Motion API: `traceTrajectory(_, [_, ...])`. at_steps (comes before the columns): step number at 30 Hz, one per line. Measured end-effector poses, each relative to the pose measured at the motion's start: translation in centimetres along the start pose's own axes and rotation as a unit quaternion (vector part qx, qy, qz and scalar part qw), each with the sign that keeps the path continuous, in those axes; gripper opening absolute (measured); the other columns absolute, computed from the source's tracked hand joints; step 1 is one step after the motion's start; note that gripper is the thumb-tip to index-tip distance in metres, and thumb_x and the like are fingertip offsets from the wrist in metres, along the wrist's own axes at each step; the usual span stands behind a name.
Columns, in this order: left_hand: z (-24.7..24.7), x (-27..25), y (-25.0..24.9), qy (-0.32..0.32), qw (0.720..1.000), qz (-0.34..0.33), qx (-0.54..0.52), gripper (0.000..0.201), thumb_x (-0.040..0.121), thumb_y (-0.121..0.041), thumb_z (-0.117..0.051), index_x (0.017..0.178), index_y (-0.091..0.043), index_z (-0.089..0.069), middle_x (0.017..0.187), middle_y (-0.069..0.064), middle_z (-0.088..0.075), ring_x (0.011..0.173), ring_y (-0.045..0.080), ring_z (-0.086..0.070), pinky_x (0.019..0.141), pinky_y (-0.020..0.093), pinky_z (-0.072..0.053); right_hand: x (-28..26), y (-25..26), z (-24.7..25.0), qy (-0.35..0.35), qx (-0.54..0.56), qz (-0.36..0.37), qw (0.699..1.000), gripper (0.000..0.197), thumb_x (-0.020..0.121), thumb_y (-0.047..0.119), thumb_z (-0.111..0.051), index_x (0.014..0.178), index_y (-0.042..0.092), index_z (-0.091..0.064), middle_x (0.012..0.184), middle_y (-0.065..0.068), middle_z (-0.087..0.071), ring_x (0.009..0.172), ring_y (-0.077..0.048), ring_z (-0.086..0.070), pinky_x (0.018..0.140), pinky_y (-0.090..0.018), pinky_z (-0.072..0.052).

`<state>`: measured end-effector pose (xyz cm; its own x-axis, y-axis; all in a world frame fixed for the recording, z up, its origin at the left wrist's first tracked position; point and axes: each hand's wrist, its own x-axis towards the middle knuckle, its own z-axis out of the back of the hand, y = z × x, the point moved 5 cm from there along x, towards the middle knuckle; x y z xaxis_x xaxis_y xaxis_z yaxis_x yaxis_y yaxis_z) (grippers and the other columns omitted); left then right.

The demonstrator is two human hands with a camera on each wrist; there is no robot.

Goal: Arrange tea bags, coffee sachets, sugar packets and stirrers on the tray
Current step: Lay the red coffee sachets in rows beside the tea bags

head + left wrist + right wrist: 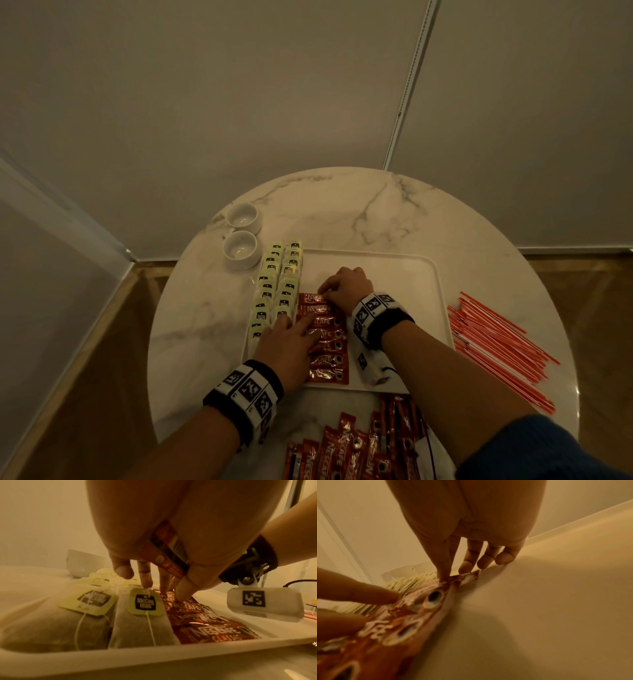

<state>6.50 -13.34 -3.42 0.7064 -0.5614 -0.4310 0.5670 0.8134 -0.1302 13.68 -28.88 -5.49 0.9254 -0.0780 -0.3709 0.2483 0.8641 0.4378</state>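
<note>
A white tray [394,291] sits on the round marble table [325,212]. Two columns of tea bags [277,291] fill its left side, with a column of red coffee sachets [325,342] beside them. My left hand [291,342] lies on that column, fingertips pressing the sachets [214,631], while its thumb clamps a spare sachet [169,550] against the palm. At the far end of the column my right hand [346,284] pinches the edge of the top sachet [467,577]. Orange stirrers [496,346] lie on the table to the right of the tray. I see no sugar packets.
Two white cups [239,246] stand at the table's back left, just behind the tea bags. A loose pile of coffee sachets [359,445] lies at the near edge. The tray's right half [539,601] is bare. A wall stands close behind the table.
</note>
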Motion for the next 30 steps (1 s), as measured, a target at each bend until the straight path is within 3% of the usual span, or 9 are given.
traceTrajectory(10, [-0.2,0.0,0.2,0.011,1.0,0.006,-0.002,0.056,0.093,-0.03,-0.044,0.146,-0.038,-0.026,0.159,-0.01,-0.01,0.131,0.026,-0.024,0.106,0.047,-0.032,0.0,-0.1,0.0,-0.001,0.005,0.007,1.0,0.017,0.088,0.036,-0.058,0.097,0.039,-0.072,0.111,0.002,-0.057,0.114,-0.022,-0.044,0.097,-0.043,-0.043])
traceTrajectory(16, [0.9,-0.2,0.3,-0.062,0.995,-0.003,-0.075,0.052,0.094,-0.025,-0.044,0.144,-0.035,-0.033,0.154,-0.007,-0.026,0.128,0.022,-0.031,0.105,0.041,-0.035,-0.4,-0.3,1.0,-0.023,0.065,0.007,0.998,0.019,0.086,0.036,-0.062,0.103,0.034,-0.071,0.106,0.001,-0.059,0.109,-0.023,-0.049,0.096,-0.043,-0.044])
traceTrajectory(18, [1.8,-0.3,0.5,-0.092,0.984,0.004,-0.15,0.047,0.095,-0.024,-0.043,0.141,-0.032,-0.038,0.143,-0.004,-0.042,0.122,0.018,-0.043,0.103,0.036,-0.04,-1.3,0.2,2.4,-0.06,0.13,0.028,0.989,0.017,0.087,0.034,-0.064,0.1,0.028,-0.072,0.098,0.002,-0.062,0.102,-0.022,-0.054,0.091,-0.041,-0.047])
traceTrajectory(20, [2.7,-0.4,0.7,-0.099,0.976,0.021,-0.195,0.04,0.098,-0.026,-0.041,0.137,-0.031,-0.042,0.126,-0.003,-0.057,0.109,0.015,-0.056,0.095,0.032,-0.047,-3.0,1.1,3.7,-0.05,0.215,0.048,0.974,0.018,0.089,0.032,-0.062,0.095,0.018,-0.072,0.09,0.001,-0.066,0.089,-0.017,-0.06,0.082,-0.035,-0.05])
traceTrajectory(22, [3.6,-0.3,0.8,-0.112,0.979,0.036,-0.169,0.034,0.098,-0.031,-0.041,0.131,-0.029,-0.047,0.113,-0.002,-0.064,0.098,0.015,-0.061,0.088,0.031,-0.05,-4.7,2.1,4.5,0.011,0.255,0.053,0.965,0.027,0.091,0.036,-0.059,0.092,0.012,-0.071,0.085,-0.001,-0.069,0.08,-0.014,-0.062,0.074,-0.03,-0.05])
traceTrajectory(25, [4.8,0.2,0.9,-0.139,0.977,0.049,-0.153,0.024,0.095,-0.034,-0.046,0.115,-0.024,-0.053,0.101,-0.004,-0.065,0.089,0.014,-0.061,0.081,0.029,-0.051,-6.4,2.6,4.4,0.104,0.209,0.058,0.971,0.032,0.088,0.044,-0.06,0.092,0.014,-0.069,0.088,0.001,-0.071,0.081,-0.01,-0.065,0.074,-0.024,-0.051])
traceTrajectory(28, [5.8,0.5,0.8,-0.155,0.975,0.035,-0.155,0.018,0.09,-0.038,-0.05,0.104,-0.026,-0.052,0.092,-0.006,-0.063,0.08,0.012,-0.059,0.076,0.028,-0.051,-7.1,2.4,4.7,0.118,0.258,0.073,0.956,0.018,0.086,0.028,-0.068,0.094,0.012,-0.068,0.081,0.005,-0.069,0.068,0.003,-0.062,0.058,-0.009,-0.043])
traceTrajectory(30, [6.2,0.5,0.7,-0.154,0.97,0.016,-0.186,0.021,0.086,-0.044,-0.053,0.101,-0.029,-0.052,0.089,-0.008,-0.063,0.078,0.008,-0.059,0.072,0.027,-0.051,-7.3,2.3,5.3,0.095,0.322,0.082,0.939,0.009,0.086,0.012,-0.067,0.093,0.008,-0.068,0.077,0.003,-0.067,0.06,0.005,-0.059,0.052,-0.007,-0.04])
